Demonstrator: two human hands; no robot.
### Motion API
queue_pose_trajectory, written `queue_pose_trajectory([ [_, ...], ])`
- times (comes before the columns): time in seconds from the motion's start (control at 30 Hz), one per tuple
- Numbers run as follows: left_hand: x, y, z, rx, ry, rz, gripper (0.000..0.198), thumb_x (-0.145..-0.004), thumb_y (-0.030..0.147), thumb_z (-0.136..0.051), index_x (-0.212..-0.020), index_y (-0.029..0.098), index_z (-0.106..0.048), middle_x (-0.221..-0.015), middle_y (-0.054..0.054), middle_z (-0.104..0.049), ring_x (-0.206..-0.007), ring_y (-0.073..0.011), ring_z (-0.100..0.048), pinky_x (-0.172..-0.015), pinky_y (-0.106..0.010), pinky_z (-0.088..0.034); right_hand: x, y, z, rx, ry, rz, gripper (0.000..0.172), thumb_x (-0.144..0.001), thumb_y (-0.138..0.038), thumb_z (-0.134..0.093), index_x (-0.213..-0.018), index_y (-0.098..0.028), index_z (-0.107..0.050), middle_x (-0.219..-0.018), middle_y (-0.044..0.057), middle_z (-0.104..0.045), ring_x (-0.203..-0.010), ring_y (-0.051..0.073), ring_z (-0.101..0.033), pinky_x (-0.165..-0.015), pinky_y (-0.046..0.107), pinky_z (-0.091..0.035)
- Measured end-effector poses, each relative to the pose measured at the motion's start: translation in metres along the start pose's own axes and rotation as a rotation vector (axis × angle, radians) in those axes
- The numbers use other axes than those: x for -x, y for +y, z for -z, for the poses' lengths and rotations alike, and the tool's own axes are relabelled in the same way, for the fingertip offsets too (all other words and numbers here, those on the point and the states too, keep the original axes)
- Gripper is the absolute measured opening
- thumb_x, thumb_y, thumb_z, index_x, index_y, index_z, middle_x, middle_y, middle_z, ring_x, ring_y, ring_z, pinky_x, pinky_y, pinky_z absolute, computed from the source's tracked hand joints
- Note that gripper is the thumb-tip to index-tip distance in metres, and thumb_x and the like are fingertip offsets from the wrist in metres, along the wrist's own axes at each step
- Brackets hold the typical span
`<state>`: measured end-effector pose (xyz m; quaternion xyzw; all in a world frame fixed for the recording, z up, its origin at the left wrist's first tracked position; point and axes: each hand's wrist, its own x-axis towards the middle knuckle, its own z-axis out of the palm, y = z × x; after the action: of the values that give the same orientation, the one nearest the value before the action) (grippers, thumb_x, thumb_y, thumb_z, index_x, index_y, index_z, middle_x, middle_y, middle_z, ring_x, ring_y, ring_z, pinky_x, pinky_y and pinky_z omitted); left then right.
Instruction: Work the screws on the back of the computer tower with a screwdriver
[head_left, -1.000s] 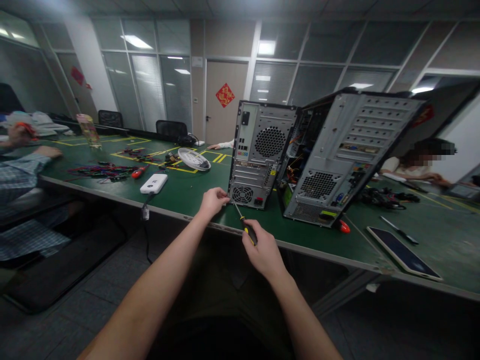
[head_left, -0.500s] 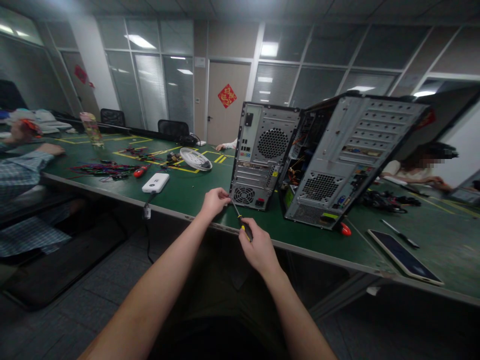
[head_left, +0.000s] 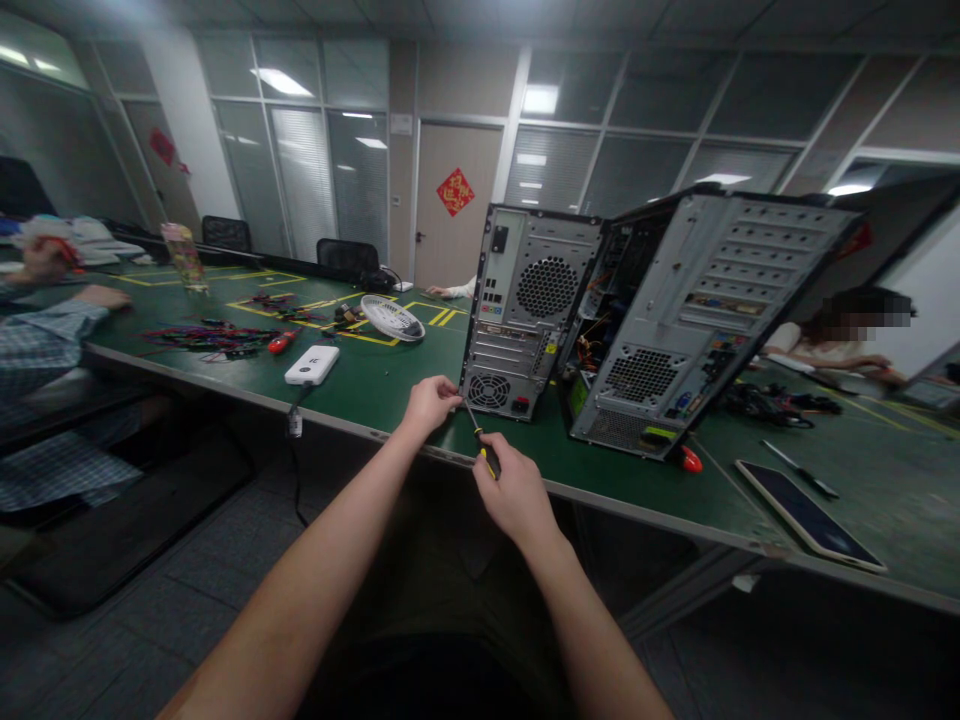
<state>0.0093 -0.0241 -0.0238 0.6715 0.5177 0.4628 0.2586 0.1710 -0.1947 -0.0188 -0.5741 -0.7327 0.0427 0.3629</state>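
Note:
In the head view, my right hand (head_left: 516, 487) is closed round the black and yellow handle of a screwdriver (head_left: 488, 457). Its shaft points up and away, with the tip at the lower left corner of a computer case (head_left: 510, 345) that stands upright, its back panel facing me. My left hand (head_left: 433, 405) is at that same corner, fingers pinched together near the screwdriver's tip. Whatever those fingers may hold is too small to make out. A second computer case (head_left: 667, 330), with an open side, stands tilted to the right of the first.
On the green table (head_left: 360, 400) lie a white power bank (head_left: 312, 365), a bundle of wires (head_left: 206, 338), a white basket (head_left: 392, 317), a red-handled tool (head_left: 282, 342), a phone (head_left: 810, 515) and a pen-like tool (head_left: 799, 468). People sit to the left and right.
My right hand has turned slightly on the screwdriver handle, its thumb shifting a little left. My left hand and both cases stay in place.

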Motion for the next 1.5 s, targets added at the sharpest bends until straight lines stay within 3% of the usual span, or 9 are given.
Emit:
queue_pose_trajectory([
  [0.5, 0.001, 0.002, 0.001, 0.024, 0.012, 0.013, 0.010, -0.078, 0.012, -0.082, -0.081, 0.018, -0.074, -0.080, -0.004, -0.078, -0.077, -0.0180, -0.072, -0.081, -0.030, -0.056, -0.003, -0.017, -0.009, 0.086, 0.011, -0.044, 0.029, -0.103, -0.024, -0.050, -0.125, -0.018, -0.068, -0.110, 0.013, -0.080, -0.099, 0.028, -0.077, -0.084, 0.032, -0.051],
  [0.7, 0.010, 0.015, 0.005, 0.049, 0.013, 0.050, 0.016, -0.083, 0.012, -0.079, -0.075, 0.019, -0.067, -0.073, -0.003, -0.076, -0.072, -0.0171, -0.073, -0.079, -0.029, -0.056, 0.000, -0.020, -0.010, 0.045, 0.037, -0.099, 0.032, -0.102, -0.026, -0.049, -0.127, -0.018, -0.068, -0.104, 0.013, -0.081, -0.092, 0.029, -0.077, -0.080, 0.033, -0.050],
  [0.8, 0.019, 0.023, 0.004, 0.169, -0.027, 0.142, 0.016, -0.088, 0.011, -0.075, -0.081, 0.020, -0.063, -0.067, -0.001, -0.074, -0.064, -0.0154, -0.072, -0.074, -0.027, -0.056, 0.002, -0.021, -0.012, -0.056, 0.089, -0.174, 0.032, -0.103, -0.031, -0.046, -0.124, -0.020, -0.068, -0.098, 0.011, -0.081, -0.087, 0.029, -0.077, -0.077, 0.033, -0.049],
  [0.97, 0.039, 0.031, 0.002, 0.613, -0.197, 0.384, 0.023, -0.091, 0.011, -0.076, -0.098, 0.019, -0.055, -0.073, -0.004, -0.077, -0.064, -0.0151, -0.074, -0.075, -0.029, -0.061, 0.007, -0.021, -0.021, -0.266, 0.170, -0.232, 0.031, -0.105, -0.039, -0.043, -0.117, -0.025, -0.068, -0.094, 0.005, -0.078, -0.081, 0.026, -0.073, -0.076, 0.032, -0.049],
  [1.13, 0.048, 0.040, 0.004, 0.720, -0.270, 0.487, 0.035, -0.085, 0.002, -0.081, -0.103, 0.017, -0.054, -0.083, -0.011, -0.081, -0.072, -0.0169, -0.079, -0.078, -0.029, -0.063, 0.009, -0.027, -0.032, -0.391, 0.196, -0.283, 0.030, -0.105, -0.042, -0.042, -0.115, -0.026, -0.066, -0.093, 0.004, -0.077, -0.083, 0.025, -0.073, -0.078, 0.033, -0.052],
  [1.27, 0.044, 0.042, 0.004, 0.688, -0.239, 0.522, 0.039, -0.080, 0.000, -0.083, -0.100, 0.017, -0.054, -0.079, -0.011, -0.081, -0.074, -0.0195, -0.080, -0.075, -0.028, -0.062, 0.012, -0.033, -0.028, -0.324, 0.127, -0.257, 0.030, -0.103, -0.042, -0.052, -0.122, -0.024, -0.066, -0.099, 0.006, -0.077, -0.090, 0.026, -0.075, -0.084, 0.036, -0.056],
  [1.4, 0.040, 0.039, 0.002, 0.652, -0.252, 0.522, 0.041, -0.078, 0.001, -0.086, -0.096, 0.017, -0.054, -0.074, -0.008, -0.079, -0.072, -0.0196, -0.080, -0.071, -0.027, -0.062, 0.021, -0.035, -0.016, -0.123, 0.083, -0.145, 0.038, -0.093, -0.025, -0.063, -0.130, -0.020, -0.071, -0.118, 0.013, -0.072, -0.109, 0.030, -0.074, -0.097, 0.041, -0.058],
  [1.5, 0.039, 0.037, 0.001, 0.634, -0.261, 0.528, 0.042, -0.078, 0.003, -0.090, -0.094, 0.018, -0.054, -0.072, -0.008, -0.078, -0.073, -0.0203, -0.080, -0.070, -0.027, -0.062, 0.028, -0.032, -0.008, -0.090, 0.025, -0.105, 0.041, -0.094, -0.017, -0.061, -0.133, -0.017, -0.073, -0.127, 0.017, -0.071, -0.114, 0.030, -0.074, -0.103, 0.044, -0.059],
])
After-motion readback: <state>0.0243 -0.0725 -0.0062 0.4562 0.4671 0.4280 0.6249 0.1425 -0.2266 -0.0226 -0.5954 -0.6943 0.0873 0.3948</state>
